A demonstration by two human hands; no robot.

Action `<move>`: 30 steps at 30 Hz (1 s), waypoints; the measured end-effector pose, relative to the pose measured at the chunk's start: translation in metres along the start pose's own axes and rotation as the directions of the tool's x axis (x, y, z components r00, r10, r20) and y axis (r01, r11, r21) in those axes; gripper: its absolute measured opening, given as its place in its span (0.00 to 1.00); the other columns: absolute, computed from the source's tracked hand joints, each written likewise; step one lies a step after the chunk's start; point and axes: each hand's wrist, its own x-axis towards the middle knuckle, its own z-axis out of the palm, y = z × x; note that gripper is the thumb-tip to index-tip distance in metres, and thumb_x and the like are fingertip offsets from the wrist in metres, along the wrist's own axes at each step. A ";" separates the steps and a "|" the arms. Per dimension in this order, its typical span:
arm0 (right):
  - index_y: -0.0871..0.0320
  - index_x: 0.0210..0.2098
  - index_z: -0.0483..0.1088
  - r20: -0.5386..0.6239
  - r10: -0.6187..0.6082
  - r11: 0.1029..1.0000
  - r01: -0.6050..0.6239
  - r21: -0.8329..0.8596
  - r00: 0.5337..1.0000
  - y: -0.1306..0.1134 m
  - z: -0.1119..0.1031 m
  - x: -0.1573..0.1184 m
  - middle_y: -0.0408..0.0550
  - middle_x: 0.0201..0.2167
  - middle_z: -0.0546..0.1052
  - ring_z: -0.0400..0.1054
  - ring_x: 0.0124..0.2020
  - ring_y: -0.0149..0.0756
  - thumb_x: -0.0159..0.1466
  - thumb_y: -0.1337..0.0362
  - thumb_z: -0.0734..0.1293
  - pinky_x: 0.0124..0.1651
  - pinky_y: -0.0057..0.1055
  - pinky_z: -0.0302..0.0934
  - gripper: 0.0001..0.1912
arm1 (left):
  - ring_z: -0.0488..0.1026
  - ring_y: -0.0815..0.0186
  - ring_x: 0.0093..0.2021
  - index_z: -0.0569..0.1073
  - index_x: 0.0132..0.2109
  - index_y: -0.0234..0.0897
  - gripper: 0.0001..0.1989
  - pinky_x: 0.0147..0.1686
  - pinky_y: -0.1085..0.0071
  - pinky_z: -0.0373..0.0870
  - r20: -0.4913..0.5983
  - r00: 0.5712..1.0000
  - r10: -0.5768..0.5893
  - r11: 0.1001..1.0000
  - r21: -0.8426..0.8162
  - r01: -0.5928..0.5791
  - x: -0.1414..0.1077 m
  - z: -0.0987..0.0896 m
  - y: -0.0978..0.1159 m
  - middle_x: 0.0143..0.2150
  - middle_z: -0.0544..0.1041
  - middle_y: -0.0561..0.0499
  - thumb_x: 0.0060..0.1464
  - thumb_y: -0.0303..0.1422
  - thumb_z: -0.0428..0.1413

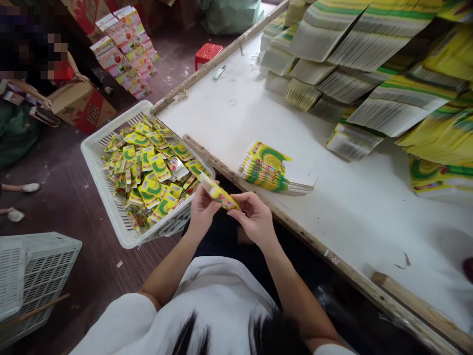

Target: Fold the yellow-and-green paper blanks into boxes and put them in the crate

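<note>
A small yellow carton (221, 195) is held in front of my chest, tilted, with a white flap at its upper left end. My left hand (203, 209) grips it around that end. The fingers of my right hand (254, 214) pinch its lower right end. On the white table (207, 121), just beyond my hands, lies a fanned stack of flat yellow and green cartons (268, 167). To the left, a white plastic basket (129, 238) holds a heap of folded yellow cartons (148, 167).
Tall stacks of flat cartons (399, 103) fill the table's far right. A wooden edge strip (295, 231) borders the table. Beyond it are a red stool (209, 53) and piled pink packages (125, 54). At left, a person handles a cardboard box (83, 104); more white crates (48, 276) stand below.
</note>
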 end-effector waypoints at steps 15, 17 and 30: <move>0.34 0.49 0.76 0.205 -0.522 0.630 0.536 -0.562 0.828 -0.031 -0.021 -0.012 0.41 0.47 0.80 0.71 0.51 0.42 0.66 0.69 0.67 0.60 0.48 0.60 0.20 | 0.70 0.48 0.62 0.62 0.65 0.41 0.45 0.59 0.55 0.69 0.486 0.874 -0.006 0.740 0.591 -0.323 0.002 -0.036 0.072 0.63 0.70 0.39 0.43 0.48 0.69; 0.36 0.59 0.69 0.023 -0.554 0.693 0.477 -0.541 0.832 -0.028 -0.014 -0.014 0.46 0.59 0.73 0.64 0.61 0.48 0.65 0.65 0.70 0.65 0.52 0.57 0.25 | 0.77 0.54 0.51 0.64 0.60 0.41 0.34 0.50 0.60 0.74 0.477 0.877 -0.051 0.700 0.644 -0.309 -0.004 -0.024 0.067 0.52 0.77 0.45 0.49 0.40 0.67; 0.53 0.67 0.59 0.345 0.143 0.920 -0.253 0.299 0.927 -0.005 -0.012 -0.002 0.58 0.63 0.71 0.68 0.62 0.50 0.61 0.37 0.66 0.61 0.49 0.67 0.43 | 0.76 0.57 0.50 0.59 0.56 0.45 0.30 0.46 0.63 0.75 0.609 0.772 0.183 0.650 0.514 -0.560 -0.016 -0.012 0.037 0.51 0.73 0.47 0.48 0.27 0.61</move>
